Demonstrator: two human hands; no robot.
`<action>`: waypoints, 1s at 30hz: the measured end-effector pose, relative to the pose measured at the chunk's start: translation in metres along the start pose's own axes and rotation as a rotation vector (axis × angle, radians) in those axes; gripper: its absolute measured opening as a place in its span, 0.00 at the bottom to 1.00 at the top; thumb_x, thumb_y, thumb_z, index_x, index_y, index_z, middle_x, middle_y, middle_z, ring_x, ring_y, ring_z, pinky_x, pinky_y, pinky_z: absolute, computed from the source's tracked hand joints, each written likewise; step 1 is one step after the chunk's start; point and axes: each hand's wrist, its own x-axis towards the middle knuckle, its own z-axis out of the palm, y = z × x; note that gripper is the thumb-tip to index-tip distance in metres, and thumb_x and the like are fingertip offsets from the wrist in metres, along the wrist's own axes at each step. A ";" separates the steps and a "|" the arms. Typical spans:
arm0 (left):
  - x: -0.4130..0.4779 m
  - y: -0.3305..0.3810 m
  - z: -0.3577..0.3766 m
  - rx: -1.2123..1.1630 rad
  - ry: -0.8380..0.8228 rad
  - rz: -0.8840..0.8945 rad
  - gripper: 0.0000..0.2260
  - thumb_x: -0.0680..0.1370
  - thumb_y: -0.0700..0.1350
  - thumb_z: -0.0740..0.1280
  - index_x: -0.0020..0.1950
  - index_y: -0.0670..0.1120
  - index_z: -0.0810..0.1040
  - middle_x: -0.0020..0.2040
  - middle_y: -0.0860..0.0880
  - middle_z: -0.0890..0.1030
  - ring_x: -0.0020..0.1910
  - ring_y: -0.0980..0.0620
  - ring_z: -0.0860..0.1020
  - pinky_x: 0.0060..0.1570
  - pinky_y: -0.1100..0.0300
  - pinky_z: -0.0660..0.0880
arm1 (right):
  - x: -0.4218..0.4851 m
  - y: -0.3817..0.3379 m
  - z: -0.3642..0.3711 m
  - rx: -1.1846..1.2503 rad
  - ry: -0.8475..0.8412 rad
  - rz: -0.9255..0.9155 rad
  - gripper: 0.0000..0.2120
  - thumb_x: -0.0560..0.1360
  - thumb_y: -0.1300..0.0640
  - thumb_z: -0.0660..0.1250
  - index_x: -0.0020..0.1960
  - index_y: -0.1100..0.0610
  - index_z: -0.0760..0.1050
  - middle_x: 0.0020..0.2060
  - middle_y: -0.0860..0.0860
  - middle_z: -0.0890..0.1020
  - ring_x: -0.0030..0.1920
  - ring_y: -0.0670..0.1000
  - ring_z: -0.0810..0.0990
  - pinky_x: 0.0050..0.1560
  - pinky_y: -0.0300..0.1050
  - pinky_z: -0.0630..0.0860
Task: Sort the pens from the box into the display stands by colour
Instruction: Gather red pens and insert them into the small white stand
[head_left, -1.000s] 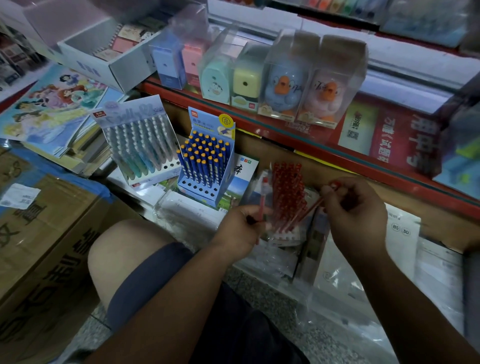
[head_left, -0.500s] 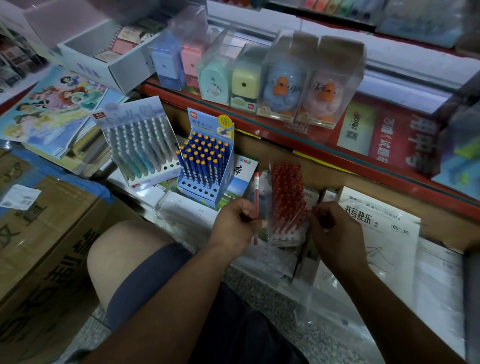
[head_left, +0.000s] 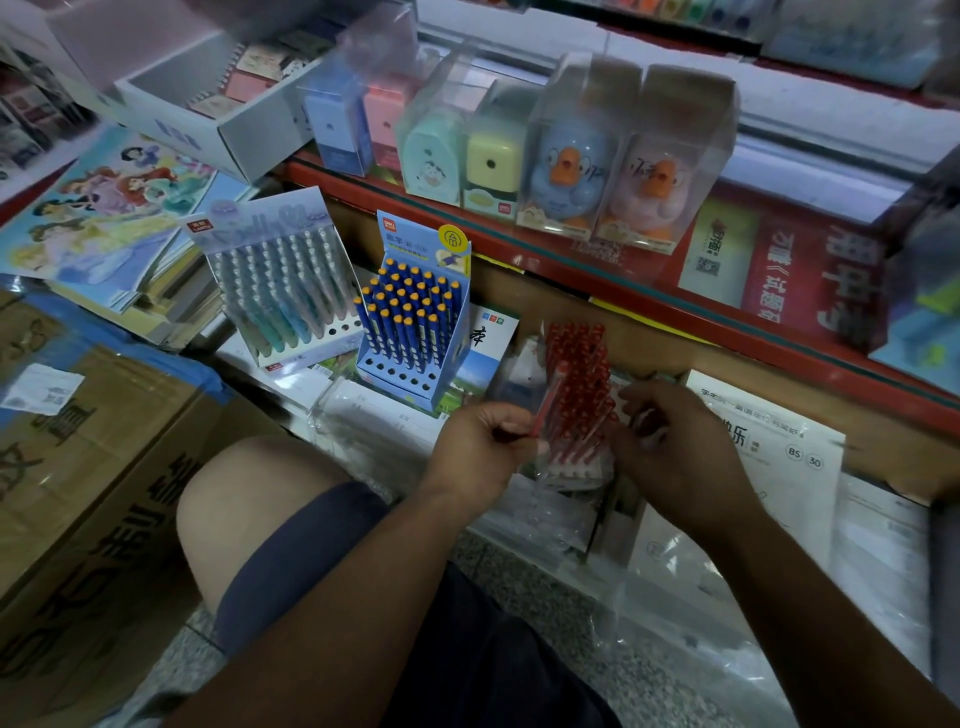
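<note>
Shop shelf (head_left: 597, 276), blue stand (head_left: 402, 378) nearby; left grip (head_left: 478, 448) around red pen (head_left: 546, 404), right grip (head_left: 680, 453) unclear.

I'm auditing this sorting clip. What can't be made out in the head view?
All in the head view:
- Right hand: blur hides whether its curled fingers hold a pen.
- Red stand: both hands and clear wrapping cover its base and holes.
- Red pen gripped by the left hand: its lower end is behind the fingers.
- Pastel stand: header print too blurred to read.
</note>
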 end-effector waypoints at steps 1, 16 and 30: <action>-0.001 0.001 0.001 0.031 -0.022 0.021 0.11 0.70 0.32 0.76 0.40 0.48 0.82 0.34 0.57 0.81 0.35 0.61 0.79 0.44 0.61 0.79 | -0.003 -0.011 -0.005 0.086 0.011 -0.028 0.12 0.75 0.57 0.72 0.56 0.46 0.77 0.45 0.41 0.80 0.42 0.40 0.78 0.39 0.31 0.72; -0.005 0.010 -0.010 0.636 -0.178 0.120 0.32 0.72 0.44 0.75 0.74 0.49 0.67 0.66 0.47 0.75 0.61 0.47 0.76 0.62 0.52 0.74 | -0.019 -0.002 -0.014 0.257 0.244 -0.077 0.08 0.75 0.57 0.73 0.50 0.46 0.79 0.34 0.38 0.79 0.39 0.40 0.79 0.39 0.27 0.72; 0.018 -0.026 0.015 0.446 -0.329 0.003 0.33 0.69 0.47 0.79 0.69 0.58 0.68 0.57 0.56 0.82 0.57 0.55 0.80 0.58 0.52 0.79 | -0.023 0.022 0.040 0.088 0.129 -0.171 0.11 0.74 0.63 0.74 0.55 0.53 0.83 0.46 0.42 0.81 0.46 0.38 0.78 0.47 0.23 0.70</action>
